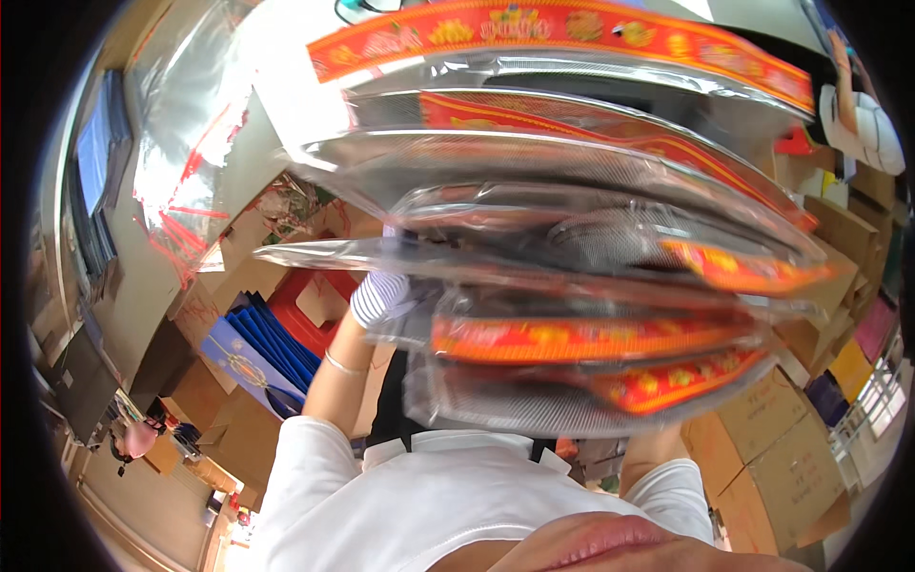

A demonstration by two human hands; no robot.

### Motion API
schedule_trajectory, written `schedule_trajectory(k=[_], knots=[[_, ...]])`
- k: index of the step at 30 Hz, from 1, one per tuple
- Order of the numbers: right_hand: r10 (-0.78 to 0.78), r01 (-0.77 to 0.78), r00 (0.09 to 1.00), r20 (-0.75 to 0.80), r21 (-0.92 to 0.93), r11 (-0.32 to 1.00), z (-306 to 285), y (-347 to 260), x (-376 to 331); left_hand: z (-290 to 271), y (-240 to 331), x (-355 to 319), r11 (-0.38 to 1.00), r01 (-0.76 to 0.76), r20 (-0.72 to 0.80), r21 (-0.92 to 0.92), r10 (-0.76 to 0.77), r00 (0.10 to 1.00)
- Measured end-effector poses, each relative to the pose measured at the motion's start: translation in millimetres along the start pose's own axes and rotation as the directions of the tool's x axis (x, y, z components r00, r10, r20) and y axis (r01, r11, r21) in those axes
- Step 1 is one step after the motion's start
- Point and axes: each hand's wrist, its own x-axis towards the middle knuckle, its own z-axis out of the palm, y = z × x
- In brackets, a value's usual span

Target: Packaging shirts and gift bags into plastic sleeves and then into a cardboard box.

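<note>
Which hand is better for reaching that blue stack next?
Left, probably. The striped-gloved left hand looks near the blue stack; the right hand hides behind plastic packages, its forearm on the far side.

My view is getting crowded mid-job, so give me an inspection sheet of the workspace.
Surface: pale worktop, washed out by glare.
Job's things: clear plastic packets with red-and-orange printed bands, overlapping and blurred.
Clutter: clear plastic sheeting at upper left; blue upright stack below it.
Hands: striped-gloved left hand at the packets' left side, fingers hidden; right hand hidden.
Cables: thin dark loop at top edge, perhaps a cord.
Surroundings: cardboard boxes; another person at upper right.
</note>
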Motion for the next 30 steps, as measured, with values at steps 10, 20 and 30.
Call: schedule_trajectory(k=[10, 20, 30], knots=[[-0.043, 0.071, 0.986, -0.16, 0.175, 0.982, -39, 63, 163, 1, 187, 97, 0.707, -0.151, 0.025, 0.691, 0.185, 0.982], [0.022, 0.068, 0.959, -0.282, 0.306, 0.95, -19, 64, 152, 112, 169, 79, 0.039, -0.245, 0.23, 0.969, 0.231, 0.945], [0.179, -0.05, 0.966, -0.187, 0.547, 0.836, -6, 27, 136, 148, 158, 67, -0.154, -0.272, 0.312, 0.95, 0.436, 0.844]])
